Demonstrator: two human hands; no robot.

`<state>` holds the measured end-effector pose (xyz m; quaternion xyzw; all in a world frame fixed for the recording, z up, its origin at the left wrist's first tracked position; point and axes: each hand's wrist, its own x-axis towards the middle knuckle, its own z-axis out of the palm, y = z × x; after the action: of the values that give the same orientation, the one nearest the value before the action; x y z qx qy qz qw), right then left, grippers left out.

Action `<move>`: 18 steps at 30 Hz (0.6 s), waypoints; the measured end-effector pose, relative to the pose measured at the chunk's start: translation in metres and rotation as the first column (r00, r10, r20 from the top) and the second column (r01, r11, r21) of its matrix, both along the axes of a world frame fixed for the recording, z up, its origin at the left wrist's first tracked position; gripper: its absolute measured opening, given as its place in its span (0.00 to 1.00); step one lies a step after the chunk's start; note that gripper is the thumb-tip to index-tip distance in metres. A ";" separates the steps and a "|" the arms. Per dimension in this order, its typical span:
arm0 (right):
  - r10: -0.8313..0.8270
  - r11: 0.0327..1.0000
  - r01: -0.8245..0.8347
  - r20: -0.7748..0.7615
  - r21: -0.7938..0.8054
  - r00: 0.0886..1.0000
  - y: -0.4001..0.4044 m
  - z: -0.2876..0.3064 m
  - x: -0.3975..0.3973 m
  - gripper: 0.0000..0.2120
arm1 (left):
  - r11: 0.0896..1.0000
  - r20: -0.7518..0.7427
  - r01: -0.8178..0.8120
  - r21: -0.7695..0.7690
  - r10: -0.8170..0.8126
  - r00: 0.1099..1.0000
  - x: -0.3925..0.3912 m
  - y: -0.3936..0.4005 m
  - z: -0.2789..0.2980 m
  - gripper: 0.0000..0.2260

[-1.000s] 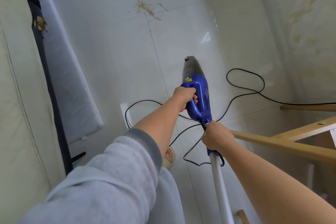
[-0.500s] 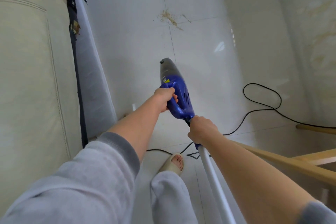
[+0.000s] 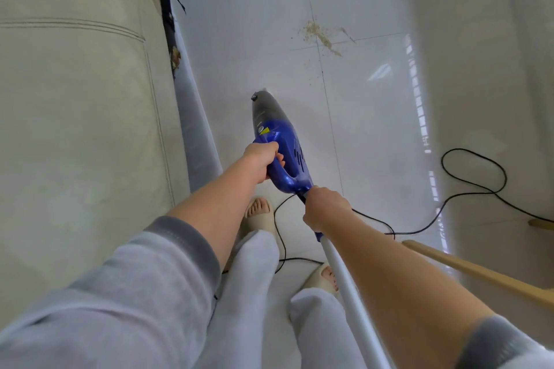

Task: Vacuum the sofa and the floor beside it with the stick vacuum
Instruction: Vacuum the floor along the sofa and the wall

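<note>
While we look down over our grey sleeves, we see both hands on the blue and grey plastic stick vacuum (image 3: 284, 153), which hangs over the glossy white tiled floor (image 3: 374, 129) just beside the cream leather sofa (image 3: 78, 99) on our left. Our left hand (image 3: 262, 159) is curled round the blue loop handle on the vacuum's body, fingers wrapped through the opening. Our right hand (image 3: 325, 208) grips the upper end of the white metal tube (image 3: 353, 293) where it meets the blue body, fist closed round it. The tube runs back toward us past our right forearm, and the vacuum's dark grey tapered nose points away from us, toward the far floor.

Ahead of that nose, well apart from it, a scatter of tan crumbs (image 3: 319, 34) lies across a tile joint. A thin black power cord (image 3: 467, 186) leaves the vacuum near our right hand, loops over the tiles to the right and trails between our feet. Our feet wear beige foam slides (image 3: 259, 216), the left one just under the left forearm. A light wooden furniture leg (image 3: 479, 272) slants in at the lower right. Along the sofa's edge a dark torn strip (image 3: 169, 24) shows beside a pale grey panel.
</note>
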<state>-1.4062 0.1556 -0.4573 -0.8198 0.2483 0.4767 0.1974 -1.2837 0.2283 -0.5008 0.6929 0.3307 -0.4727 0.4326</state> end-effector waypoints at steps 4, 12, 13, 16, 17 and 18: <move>0.023 1.000 -0.023 -0.003 0.018 1.000 0.019 0.000 0.028 0.14 | 0.999 0.022 -0.023 0.024 0.023 0.999 0.027 0.019 0.001 0.05; 0.218 0.975 -0.219 0.039 0.025 0.975 0.039 -0.005 0.077 0.16 | 0.986 0.023 -0.154 0.065 0.153 0.988 0.062 0.062 -0.008 0.04; 0.235 0.972 -0.236 0.044 0.024 0.971 0.040 -0.006 0.081 0.16 | 0.982 0.026 -0.176 0.066 0.175 0.984 0.065 0.066 -0.010 0.03; 0.243 0.970 -0.244 0.030 0.012 0.969 0.040 -0.008 0.089 0.16 | 0.978 0.021 -0.199 0.061 0.198 0.980 0.072 0.067 -0.010 0.03; 0.239 0.971 -0.239 0.024 0.011 0.971 0.039 -0.008 0.090 0.15 | 0.979 0.013 -0.196 0.060 0.195 0.981 0.073 0.066 -0.011 0.03; 0.232 0.973 -0.233 0.026 0.005 0.972 0.037 -0.008 0.090 0.15 | 0.981 0.010 -0.188 0.054 0.187 0.982 0.073 0.063 -0.010 0.05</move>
<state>-1.3165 0.1924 -0.4648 -0.8484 0.1461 0.4872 0.1467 -1.2105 0.2915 -0.5105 0.6715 0.4062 -0.4188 0.4567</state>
